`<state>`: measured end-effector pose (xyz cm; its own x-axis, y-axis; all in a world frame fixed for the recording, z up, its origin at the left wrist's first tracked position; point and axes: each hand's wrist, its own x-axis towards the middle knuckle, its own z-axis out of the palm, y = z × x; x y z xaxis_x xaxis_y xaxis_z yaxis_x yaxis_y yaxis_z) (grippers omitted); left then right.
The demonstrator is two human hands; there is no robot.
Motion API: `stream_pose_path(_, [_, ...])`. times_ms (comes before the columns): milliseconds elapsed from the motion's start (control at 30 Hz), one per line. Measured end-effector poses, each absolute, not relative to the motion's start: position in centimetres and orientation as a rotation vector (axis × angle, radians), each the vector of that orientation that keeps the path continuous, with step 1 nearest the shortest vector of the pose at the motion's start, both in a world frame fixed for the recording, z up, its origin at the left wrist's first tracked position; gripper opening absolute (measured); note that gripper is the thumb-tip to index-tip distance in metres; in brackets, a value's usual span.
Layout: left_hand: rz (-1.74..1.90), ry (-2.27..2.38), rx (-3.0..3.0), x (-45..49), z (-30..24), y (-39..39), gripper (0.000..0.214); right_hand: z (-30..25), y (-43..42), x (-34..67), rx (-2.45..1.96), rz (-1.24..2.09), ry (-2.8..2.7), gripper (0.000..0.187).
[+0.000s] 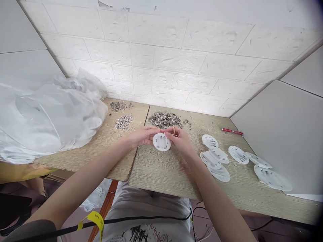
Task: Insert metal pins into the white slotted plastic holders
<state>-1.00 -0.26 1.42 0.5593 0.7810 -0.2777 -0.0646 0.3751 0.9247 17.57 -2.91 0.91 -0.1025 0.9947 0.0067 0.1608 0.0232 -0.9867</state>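
Both my hands meet over the middle of the wooden table (161, 171). My left hand (142, 136) grips the left edge of a round white plastic disc (161, 142), fingers closed on it. My right hand (179, 138) pinches at the disc's upper right rim, fingers closed; a small metal piece may be between the fingertips, but it is too small to make out. Just behind the disc lies a heap of small metal parts (165, 119).
Two smaller heaps of metal parts (123, 121) lie at the back left. A large clear plastic bag (47, 117) fills the left side. Several white discs (217, 158) lie at the right, more (272, 176) near the grey side panel. A red pen-like object (232, 131) lies by the wall.
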Motion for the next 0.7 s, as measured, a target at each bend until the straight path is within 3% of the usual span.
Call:
stream_pose_path(500, [0.731,0.737,0.949,-1.05,1.63,-0.02,0.022,0.43,-2.44,17.72,-1.19,1.391,-1.196,0.031])
stream_pose_path(700, [0.759,0.655,0.902,-1.09,1.68,-0.22,0.028,0.25,-2.29,17.79,-1.177,1.42,-1.158,0.032])
